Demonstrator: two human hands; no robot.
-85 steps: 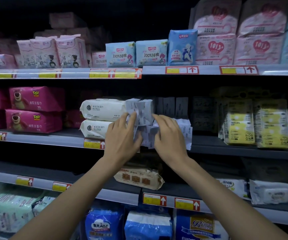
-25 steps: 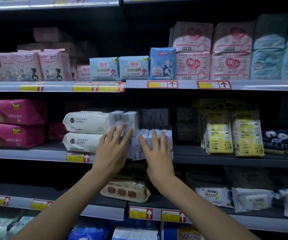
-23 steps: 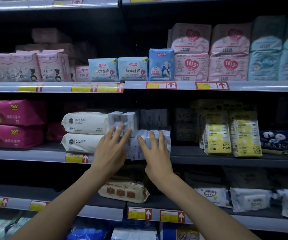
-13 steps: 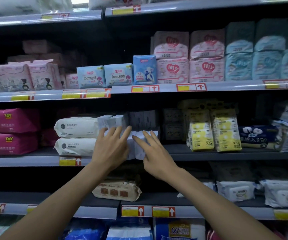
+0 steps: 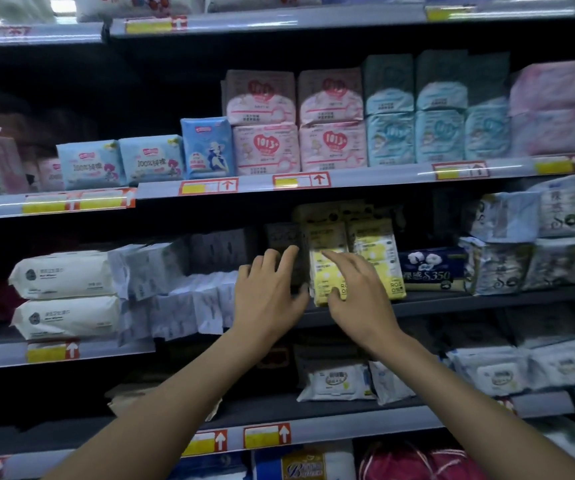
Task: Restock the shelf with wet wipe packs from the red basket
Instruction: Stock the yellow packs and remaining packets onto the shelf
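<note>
Small white wet wipe packs (image 5: 189,303) stand in a loose row on the middle shelf (image 5: 469,297), with more stacked above them (image 5: 154,268). My left hand (image 5: 267,296) is to their right, fingers spread and straight, in front of dark packs (image 5: 282,237), holding nothing. Further right, the straight fingers of my right hand (image 5: 357,299) lie against the front of the yellow packs (image 5: 372,251), its thumb low on the pack. A red object (image 5: 417,462) shows at the bottom edge; I cannot tell whether it is the basket.
Two large white packs (image 5: 64,275) are stacked left of the small ones. A dark blue tissue pack (image 5: 431,268) sits right of the yellow packs. Pink and blue pad packs (image 5: 331,140) fill the shelf above. White wipe packs (image 5: 338,381) lie on the shelf below.
Both hands have left the small white wipe packs and moved right along the middle shelf to the dark and yellow packs. The view has swung right with them.
</note>
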